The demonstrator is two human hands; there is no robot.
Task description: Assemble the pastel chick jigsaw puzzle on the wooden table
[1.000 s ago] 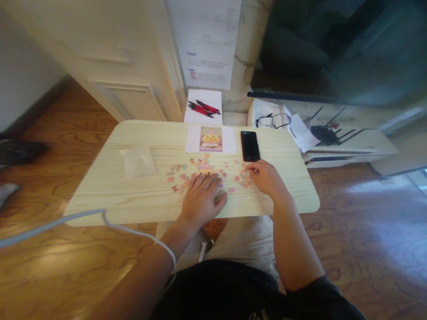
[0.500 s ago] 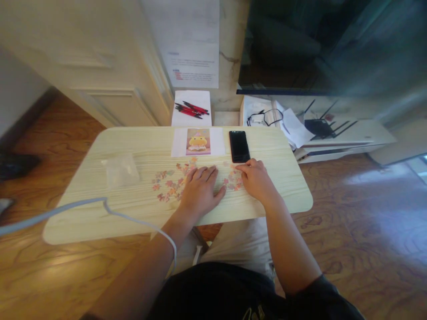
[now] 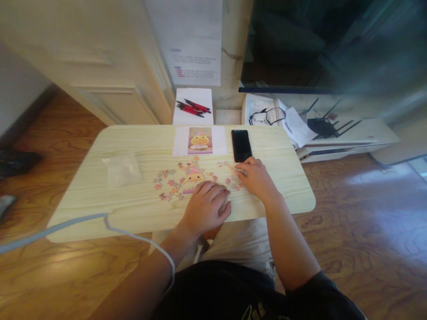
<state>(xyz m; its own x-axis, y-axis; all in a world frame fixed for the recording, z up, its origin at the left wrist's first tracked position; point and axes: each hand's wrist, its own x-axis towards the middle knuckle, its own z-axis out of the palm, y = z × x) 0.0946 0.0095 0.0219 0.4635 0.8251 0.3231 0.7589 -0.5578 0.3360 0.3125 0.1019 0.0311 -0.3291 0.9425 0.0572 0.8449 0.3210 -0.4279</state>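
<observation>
A partly joined jigsaw puzzle with a yellow character lies mid-table, and loose jigsaw pieces are scattered round its left side. My left hand rests at the puzzle's lower right edge, fingers stretched out and holding nothing; it hides part of that side. To the right, my right hand pinches a small jigsaw piece between thumb and fingertips. More loose pieces lie just left of those fingertips. Behind the puzzle is a printed picture of the same yellow character on a white sheet.
A black phone lies just beyond my right hand. On the table's left sits a clear plastic bag. A grey cord crosses near my left forearm. Behind the table are red pens, a router and a large screen.
My left hand has slid toward me and slightly right, uncovering the joined part of the puzzle. My right hand has stayed near the right-hand pieces, and a piece now shows in its fingertips.
</observation>
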